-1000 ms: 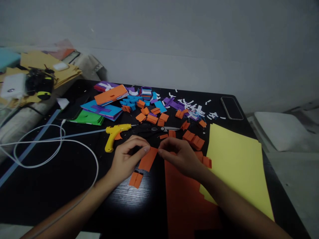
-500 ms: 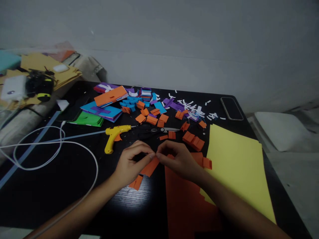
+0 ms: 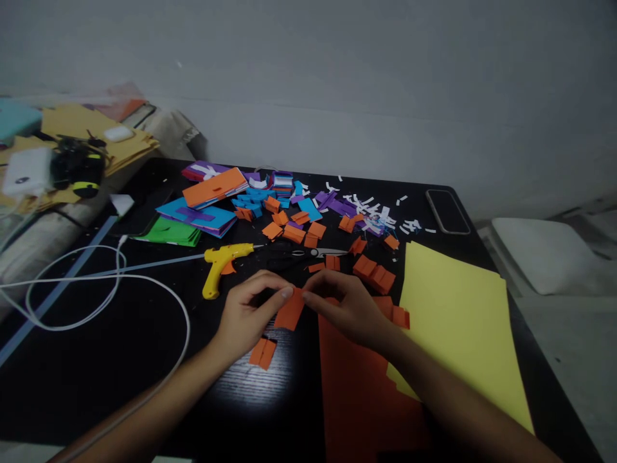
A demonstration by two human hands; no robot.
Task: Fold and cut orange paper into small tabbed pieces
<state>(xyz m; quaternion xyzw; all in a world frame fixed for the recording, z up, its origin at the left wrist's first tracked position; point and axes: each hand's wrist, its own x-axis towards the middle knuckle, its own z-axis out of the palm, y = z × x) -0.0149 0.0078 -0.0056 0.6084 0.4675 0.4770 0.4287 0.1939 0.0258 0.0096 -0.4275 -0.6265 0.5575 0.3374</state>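
Observation:
A small piece of orange paper (image 3: pixel 289 312) is held up between my two hands over the black table. My left hand (image 3: pixel 253 312) pinches its upper left edge between thumb and fingers. At its upper right corner, the thumb and fingertips of my right hand (image 3: pixel 344 302) are closed on the same piece. Below it lies a small folded orange paper piece (image 3: pixel 263 354). A large orange sheet (image 3: pixel 366 392) lies under my right wrist, with folded orange pieces (image 3: pixel 400 317) at its top. Scissors (image 3: pixel 313 253) with black handles lie just beyond my hands.
A yellow glue gun (image 3: pixel 222 265) lies left of my hands, near a looping white cable (image 3: pixel 186 321). Yellow sheets (image 3: pixel 457 321) and a phone (image 3: pixel 447 211) are on the right. Behind are folded coloured papers (image 3: pixel 214 188), orange pieces (image 3: pixel 294 233) and white paper scraps (image 3: pixel 371 209).
My fingertips have moved slightly apart along the top of the orange paper. The piece has turned more upright and shifted a little up, showing more of its face.

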